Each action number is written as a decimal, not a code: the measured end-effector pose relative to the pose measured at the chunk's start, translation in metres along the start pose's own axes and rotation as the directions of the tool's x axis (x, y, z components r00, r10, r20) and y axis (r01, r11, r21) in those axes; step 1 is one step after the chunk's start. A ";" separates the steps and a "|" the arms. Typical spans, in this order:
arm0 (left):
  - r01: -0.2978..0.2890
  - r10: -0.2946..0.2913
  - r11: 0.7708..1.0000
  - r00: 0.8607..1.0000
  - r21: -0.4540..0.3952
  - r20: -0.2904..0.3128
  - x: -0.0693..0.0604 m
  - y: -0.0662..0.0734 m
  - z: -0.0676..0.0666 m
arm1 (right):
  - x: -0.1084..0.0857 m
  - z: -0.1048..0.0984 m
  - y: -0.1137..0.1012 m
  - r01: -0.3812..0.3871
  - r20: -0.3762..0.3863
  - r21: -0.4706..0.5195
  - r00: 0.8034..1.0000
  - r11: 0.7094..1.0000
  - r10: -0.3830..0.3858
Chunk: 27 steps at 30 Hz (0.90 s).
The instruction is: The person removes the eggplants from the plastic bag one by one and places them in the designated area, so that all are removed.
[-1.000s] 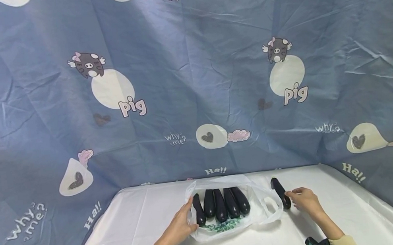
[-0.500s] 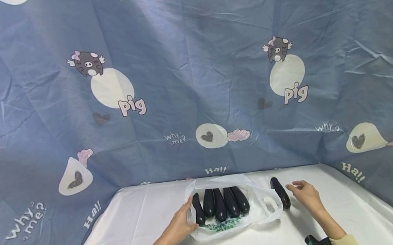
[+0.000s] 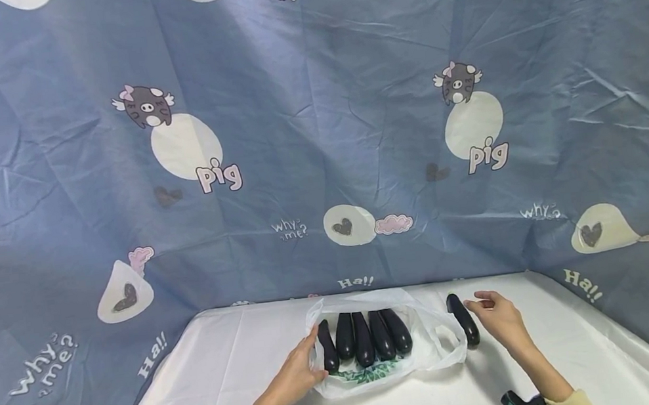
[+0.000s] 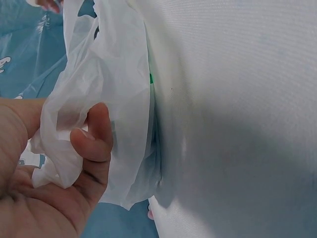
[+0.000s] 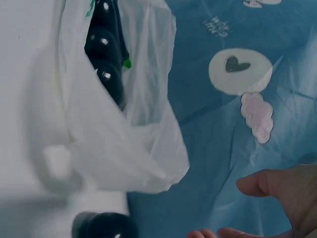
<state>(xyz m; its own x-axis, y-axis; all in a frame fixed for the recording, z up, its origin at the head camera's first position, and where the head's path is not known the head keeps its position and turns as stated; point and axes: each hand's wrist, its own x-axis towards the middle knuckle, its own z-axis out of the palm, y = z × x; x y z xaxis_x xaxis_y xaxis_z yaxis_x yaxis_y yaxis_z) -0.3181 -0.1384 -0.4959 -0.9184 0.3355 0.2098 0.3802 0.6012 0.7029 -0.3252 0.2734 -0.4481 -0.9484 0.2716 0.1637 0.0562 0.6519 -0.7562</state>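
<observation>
A white plastic bag [image 3: 370,300] lies with its mouth open in the middle of the table, green print showing near its front. Inside, several dark eggplants [image 3: 364,342] lie side by side. My left hand [image 3: 295,378] grips the bag's left edge; the left wrist view shows its fingers curled round the bunched plastic [image 4: 119,94]. To the right of the bag, one loose eggplant [image 3: 463,320] rests on the table. Just right of that eggplant hovers my right hand [image 3: 502,324], thumb and fingers apart and holding nothing. In the right wrist view the loose eggplant [image 5: 110,226] is cut off by the bottom edge.
A white cloth covers the table [image 3: 244,343]. Behind it and along both sides hangs a blue printed curtain [image 3: 273,168]. The bag's right handle [image 3: 449,338] forms a loop close to the loose eggplant.
My right hand has come off the loose eggplant, drawn back a little, and shifted up toward its far end. The left hand and the bag stay where they were.
</observation>
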 end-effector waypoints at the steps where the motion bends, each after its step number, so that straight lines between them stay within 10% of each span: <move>1: 0.000 0.000 1.000 1.000 0.000 0.001 0.000 0.000 0.000 | -0.001 0.000 -0.002 0.006 0.002 0.003 1.000 1.000 -0.006; 27: -0.016 0.016 1.000 1.000 0.001 0.001 0.000 -0.002 0.001 | -0.032 0.009 -0.043 0.188 -0.005 0.086 0.982 0.979 -0.188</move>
<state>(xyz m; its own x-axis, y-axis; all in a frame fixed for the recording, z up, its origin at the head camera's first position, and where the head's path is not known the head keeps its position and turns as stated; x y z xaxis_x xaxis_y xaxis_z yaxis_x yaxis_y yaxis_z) -0.3190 -0.1389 -0.4985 -0.9120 0.3459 0.2205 0.3951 0.5963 0.6988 -0.3002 0.2302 -0.4270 -0.9406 0.1476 0.3058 -0.1497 0.6280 -0.7637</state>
